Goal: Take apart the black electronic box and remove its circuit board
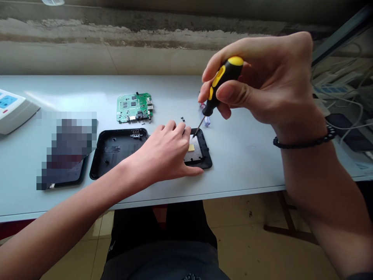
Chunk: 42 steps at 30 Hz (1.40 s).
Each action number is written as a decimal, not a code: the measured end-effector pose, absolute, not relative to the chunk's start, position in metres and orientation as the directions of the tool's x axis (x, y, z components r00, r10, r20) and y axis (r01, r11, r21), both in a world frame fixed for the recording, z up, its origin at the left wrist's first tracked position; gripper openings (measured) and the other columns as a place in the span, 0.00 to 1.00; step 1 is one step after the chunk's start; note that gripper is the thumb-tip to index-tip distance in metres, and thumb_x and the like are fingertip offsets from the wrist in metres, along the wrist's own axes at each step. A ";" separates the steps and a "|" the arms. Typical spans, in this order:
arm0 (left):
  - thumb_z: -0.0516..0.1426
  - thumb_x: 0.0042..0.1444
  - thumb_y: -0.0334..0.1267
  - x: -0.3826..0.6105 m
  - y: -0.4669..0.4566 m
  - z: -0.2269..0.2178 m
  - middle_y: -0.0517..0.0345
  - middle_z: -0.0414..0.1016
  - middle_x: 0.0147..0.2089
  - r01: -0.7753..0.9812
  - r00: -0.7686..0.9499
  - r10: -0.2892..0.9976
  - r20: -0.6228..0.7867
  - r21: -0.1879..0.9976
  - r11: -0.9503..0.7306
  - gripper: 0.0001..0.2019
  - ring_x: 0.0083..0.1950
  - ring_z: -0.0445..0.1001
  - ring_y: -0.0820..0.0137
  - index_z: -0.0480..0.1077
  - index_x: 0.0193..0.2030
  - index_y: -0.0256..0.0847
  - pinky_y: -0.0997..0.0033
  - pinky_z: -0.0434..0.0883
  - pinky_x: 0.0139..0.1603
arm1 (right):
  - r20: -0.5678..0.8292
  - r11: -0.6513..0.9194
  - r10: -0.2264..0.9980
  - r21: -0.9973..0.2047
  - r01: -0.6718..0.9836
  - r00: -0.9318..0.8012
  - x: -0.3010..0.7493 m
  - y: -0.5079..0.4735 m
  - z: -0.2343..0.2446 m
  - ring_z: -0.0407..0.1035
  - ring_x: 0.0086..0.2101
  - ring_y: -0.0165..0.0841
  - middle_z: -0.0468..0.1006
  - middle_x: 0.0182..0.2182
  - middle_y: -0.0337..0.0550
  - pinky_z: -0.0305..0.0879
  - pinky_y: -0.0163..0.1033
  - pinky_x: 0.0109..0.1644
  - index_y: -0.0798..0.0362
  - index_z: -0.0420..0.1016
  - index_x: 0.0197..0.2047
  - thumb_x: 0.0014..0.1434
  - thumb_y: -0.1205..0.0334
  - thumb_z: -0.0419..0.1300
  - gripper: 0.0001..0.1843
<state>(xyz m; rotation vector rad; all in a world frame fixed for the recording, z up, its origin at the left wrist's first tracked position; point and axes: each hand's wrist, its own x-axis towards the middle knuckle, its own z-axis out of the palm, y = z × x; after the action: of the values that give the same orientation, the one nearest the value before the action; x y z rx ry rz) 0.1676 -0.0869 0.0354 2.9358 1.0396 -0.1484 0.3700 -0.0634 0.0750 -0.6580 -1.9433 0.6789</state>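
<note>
Right hand (271, 77) grips a screwdriver (222, 83) slanting down-left toward the front edge of the tabletop (247, 165), tip at the black cover (207, 156) the open left hand (168, 152) overlaps.

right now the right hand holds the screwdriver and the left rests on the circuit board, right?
No: in the head view, the left hand rests on the black cover with the silvery plate, not the green circuit board; the right hand does hold the screwdriver.

Your head camera looks forward and down across the table (247, 163) (your own lap (189, 227) shows at the near edge), closer to your right hand (262, 74) than your left hand (169, 151), with the wall (145, 60) at the far side.
</note>
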 end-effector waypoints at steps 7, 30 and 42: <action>0.58 0.61 0.67 0.167 -0.087 0.035 0.39 0.72 0.50 0.630 0.772 0.628 -0.100 -0.014 -0.776 0.42 0.53 0.71 0.49 0.68 0.62 0.24 0.56 0.71 0.51 | 0.682 0.710 0.701 -0.641 0.292 -0.207 0.363 -0.071 0.071 0.67 0.21 0.21 0.76 0.26 0.37 0.61 0.31 0.20 0.59 0.81 0.33 0.49 0.57 0.78 0.16; 0.57 0.62 0.66 0.170 -0.088 0.037 0.37 0.72 0.52 0.637 0.762 0.637 -0.118 -0.037 -0.770 0.41 0.53 0.71 0.49 0.68 0.63 0.24 0.57 0.70 0.49 | 0.617 0.605 0.699 -0.780 -0.161 -0.361 0.363 -0.056 0.064 0.81 0.37 0.36 0.83 0.35 0.40 0.82 0.42 0.38 0.54 0.84 0.42 0.52 0.67 0.73 0.12; 0.57 0.61 0.66 0.171 -0.090 0.037 0.36 0.72 0.54 0.654 0.747 0.652 -0.128 -0.037 -0.756 0.41 0.53 0.71 0.48 0.68 0.63 0.26 0.57 0.70 0.48 | 0.746 0.761 0.648 -0.628 0.164 -0.153 0.357 -0.064 0.063 0.78 0.34 0.32 0.78 0.31 0.40 0.76 0.36 0.30 0.57 0.82 0.38 0.45 0.61 0.79 0.18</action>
<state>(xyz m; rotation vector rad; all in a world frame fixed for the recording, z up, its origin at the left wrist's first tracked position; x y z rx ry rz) 0.1707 -0.0897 0.0373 2.9262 1.0938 -0.2087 0.3575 -0.0640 0.0628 -0.6475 -1.7024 0.4789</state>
